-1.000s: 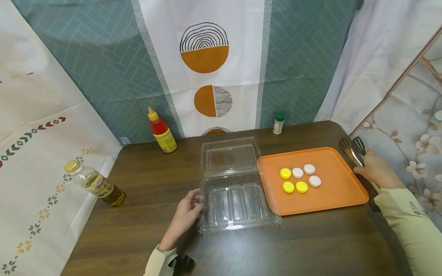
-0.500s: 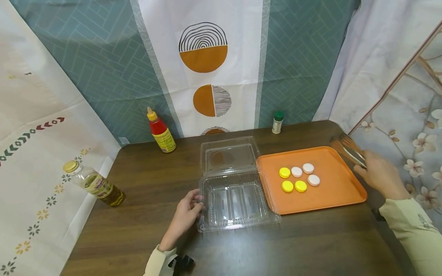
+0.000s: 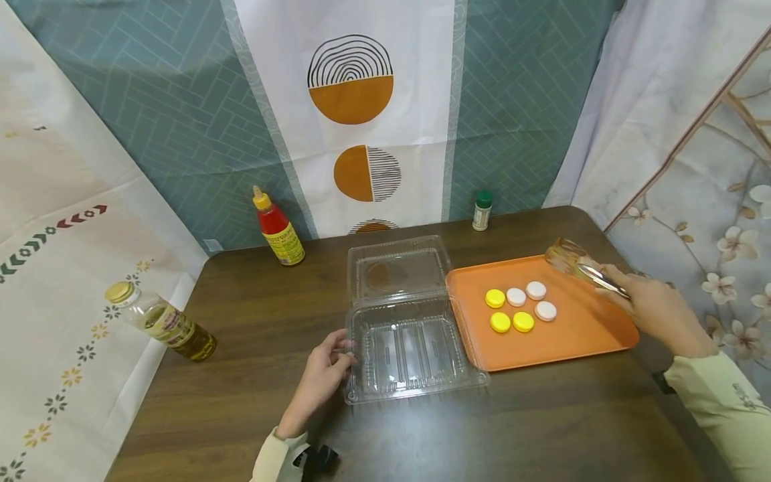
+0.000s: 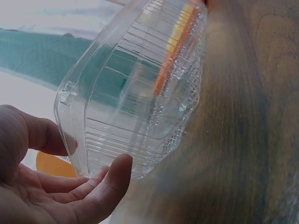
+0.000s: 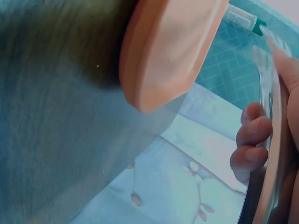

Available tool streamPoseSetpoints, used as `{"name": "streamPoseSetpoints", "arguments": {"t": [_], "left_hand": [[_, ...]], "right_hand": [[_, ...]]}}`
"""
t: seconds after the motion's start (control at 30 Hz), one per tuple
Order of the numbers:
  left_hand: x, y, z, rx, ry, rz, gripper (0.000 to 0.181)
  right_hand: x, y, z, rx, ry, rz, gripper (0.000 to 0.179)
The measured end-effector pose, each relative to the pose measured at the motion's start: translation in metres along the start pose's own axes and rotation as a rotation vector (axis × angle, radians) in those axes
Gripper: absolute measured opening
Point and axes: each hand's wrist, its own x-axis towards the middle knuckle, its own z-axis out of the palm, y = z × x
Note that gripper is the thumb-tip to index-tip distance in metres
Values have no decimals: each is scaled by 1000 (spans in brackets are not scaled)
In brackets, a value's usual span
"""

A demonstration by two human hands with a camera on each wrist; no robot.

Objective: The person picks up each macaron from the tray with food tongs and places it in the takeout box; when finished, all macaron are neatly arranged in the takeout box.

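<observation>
Over the right part of an orange tray (image 3: 590, 328), my right hand (image 3: 659, 311) grips metal tongs (image 3: 602, 280), their blurred heads toward the tray's back right corner. The right wrist view shows the fingers (image 5: 252, 156) curled round the tongs' shafts. On the tray lie three yellow discs (image 3: 500, 322) and three white discs (image 3: 536, 290). My left hand (image 3: 325, 371) holds the left rim of a clear plastic clamshell container (image 3: 409, 355), whose lid (image 3: 397, 268) lies folded back. In the left wrist view, the container (image 4: 135, 107) has its rim between thumb and fingers.
A red squeeze bottle (image 3: 279, 227) with a yellow cap stands at the back left. An oil bottle (image 3: 165, 321) is at the left edge, and a small green-capped shaker (image 3: 482, 211) at the back. Fabric curtains border the brown table (image 3: 271, 314). The container's right edge overlaps the tray.
My right hand has lifted the tongs from the table's right edge and swung their heads left over the tray. The left hand has stayed at the container's rim.
</observation>
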Motion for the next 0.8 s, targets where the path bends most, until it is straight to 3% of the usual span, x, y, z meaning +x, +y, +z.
{"name": "streamPoseSetpoints", "arguments": {"t": [0.4, 0.8], "left_hand": [[1, 1, -3, -7, 5, -16, 48], [1, 2, -3, -43, 6, -29, 46]], "right_hand": [[3, -7, 6, -3, -30, -162, 57], [-1, -7, 7, 15, -91, -143, 52]]}}
